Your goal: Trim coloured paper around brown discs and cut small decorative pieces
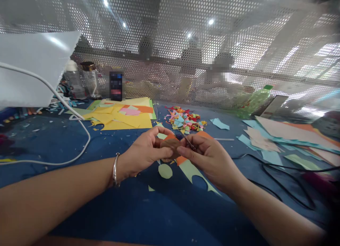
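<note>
Both hands meet at the middle of the view, just above the blue worktop (164,217). The left hand (145,154), a metal bangle (115,170) at its wrist, pinches a small brown paper piece (170,145) between thumb and fingers. The right hand (209,157) grips the same piece from the 3 o'clock side, and a thin dark metal tool (190,143) shows between its fingers; whether that is scissors I cannot tell. The brown piece is held off the worktop, over orange paper (181,159) and a pale green sheet (190,170) with round holes cut out of it; a green paper disc (165,171) lies just at 6 o'clock of the hands.

At 12 o'clock, near the hands, sits a heap of coloured scraps (184,121). At 10 o'clock a spread of yellow sheets (122,118) lies with its ragged cut edges toward the hands. At 2 to 3 o'clock, loose pale blue and beige sheets (278,136) fan out to the right edge. A white cable (85,132) curves in at 9 o'clock, well apart from the left hand; a black cable (276,168) loops at 3 o'clock, close beside the right forearm. A perforated screen (186,62) walls off the far edge, with bottles (79,79) against it at 11 o'clock.

Bare blue surface lies at 6 to 8 o'clock, between the forearms and to the left of them.
</note>
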A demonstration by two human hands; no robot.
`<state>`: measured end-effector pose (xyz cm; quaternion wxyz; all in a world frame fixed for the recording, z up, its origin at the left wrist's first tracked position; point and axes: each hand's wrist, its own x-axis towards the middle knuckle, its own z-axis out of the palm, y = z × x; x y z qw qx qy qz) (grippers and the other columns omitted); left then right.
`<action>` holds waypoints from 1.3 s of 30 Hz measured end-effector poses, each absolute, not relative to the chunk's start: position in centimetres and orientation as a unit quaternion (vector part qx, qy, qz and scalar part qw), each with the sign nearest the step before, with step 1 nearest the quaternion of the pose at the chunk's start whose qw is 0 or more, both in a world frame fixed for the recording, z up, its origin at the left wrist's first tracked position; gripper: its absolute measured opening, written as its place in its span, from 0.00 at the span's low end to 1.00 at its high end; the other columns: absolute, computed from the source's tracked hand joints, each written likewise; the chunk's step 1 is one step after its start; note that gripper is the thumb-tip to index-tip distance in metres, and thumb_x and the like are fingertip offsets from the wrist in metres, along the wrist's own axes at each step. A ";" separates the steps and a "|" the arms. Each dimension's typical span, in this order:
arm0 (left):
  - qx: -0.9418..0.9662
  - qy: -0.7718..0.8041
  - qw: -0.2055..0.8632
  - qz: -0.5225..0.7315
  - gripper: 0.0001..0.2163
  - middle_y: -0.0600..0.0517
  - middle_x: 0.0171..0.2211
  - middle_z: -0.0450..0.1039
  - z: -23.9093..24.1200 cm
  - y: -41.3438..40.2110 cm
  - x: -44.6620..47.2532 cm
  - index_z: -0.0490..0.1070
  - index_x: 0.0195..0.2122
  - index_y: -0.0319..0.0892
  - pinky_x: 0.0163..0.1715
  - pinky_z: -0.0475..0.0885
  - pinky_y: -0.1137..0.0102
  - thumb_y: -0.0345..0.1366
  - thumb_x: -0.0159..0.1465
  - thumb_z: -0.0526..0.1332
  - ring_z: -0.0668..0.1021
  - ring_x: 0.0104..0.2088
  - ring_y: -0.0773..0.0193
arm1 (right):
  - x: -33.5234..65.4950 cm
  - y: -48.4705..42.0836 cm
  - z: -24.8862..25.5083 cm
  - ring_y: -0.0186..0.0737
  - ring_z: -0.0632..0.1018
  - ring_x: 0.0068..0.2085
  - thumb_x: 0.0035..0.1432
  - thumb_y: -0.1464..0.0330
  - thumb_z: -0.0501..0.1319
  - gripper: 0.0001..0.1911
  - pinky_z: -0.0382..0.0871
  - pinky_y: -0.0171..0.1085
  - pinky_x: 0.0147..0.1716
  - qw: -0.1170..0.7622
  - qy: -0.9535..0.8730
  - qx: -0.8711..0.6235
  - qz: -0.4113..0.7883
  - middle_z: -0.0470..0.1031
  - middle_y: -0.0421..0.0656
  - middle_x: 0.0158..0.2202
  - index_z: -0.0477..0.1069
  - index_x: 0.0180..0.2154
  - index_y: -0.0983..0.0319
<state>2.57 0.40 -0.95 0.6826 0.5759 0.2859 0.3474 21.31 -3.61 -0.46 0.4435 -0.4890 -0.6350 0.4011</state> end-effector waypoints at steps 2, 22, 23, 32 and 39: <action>0.546 0.281 0.707 0.351 0.15 0.53 0.29 0.76 -1.0 0.3 2.7 0.71 0.40 0.38 0.31 0.67 0.73 0.33 0.53 0.71 0.75 0.28 0.70 | 21.3 -3.7 -0.4 0.35 0.69 0.29 0.54 0.55 0.67 0.16 0.66 0.36 0.31 0.458 -0.630 -0.488 0.394 0.68 0.39 0.28 0.70 0.31 0.61; 0.598 0.252 0.660 0.379 0.08 0.52 0.27 0.76 -0.6 0.5 2.4 0.76 0.37 0.37 0.29 0.68 0.74 0.32 0.57 0.69 0.75 0.27 0.71 | 21.8 -3.7 -0.1 0.30 0.52 0.21 0.61 0.47 0.57 0.23 0.46 0.34 0.18 0.392 -0.681 -0.489 0.379 0.53 0.34 0.21 0.70 0.33 0.60; 0.600 0.256 0.655 0.381 0.08 0.52 0.28 0.76 -0.6 0.5 2.3 0.76 0.37 0.37 0.29 0.68 0.74 0.33 0.57 0.68 0.75 0.27 0.71 | 21.8 -3.7 0.0 0.30 0.52 0.21 0.61 0.47 0.57 0.23 0.46 0.34 0.18 0.391 -0.683 -0.490 0.374 0.53 0.34 0.21 0.70 0.32 0.60; 0.613 0.244 0.641 0.392 0.08 0.53 0.27 0.75 -1.1 0.7 2.3 0.74 0.35 0.37 0.29 0.68 0.73 0.35 0.58 0.68 0.73 0.26 0.71 | 21.7 -4.0 0.3 0.31 0.53 0.21 0.62 0.48 0.56 0.24 0.47 0.34 0.19 0.353 -0.715 -0.496 0.344 0.51 0.33 0.19 0.65 0.27 0.60; 0.614 0.239 0.646 0.385 0.09 0.54 0.26 0.74 -1.3 0.7 2.4 0.74 0.34 0.36 0.31 0.68 0.73 0.36 0.57 0.69 0.74 0.27 0.70 | 22.1 -3.9 -0.1 0.31 0.55 0.21 0.65 0.51 0.55 0.22 0.47 0.34 0.19 0.350 -0.722 -0.479 0.357 0.55 0.34 0.20 0.67 0.28 0.60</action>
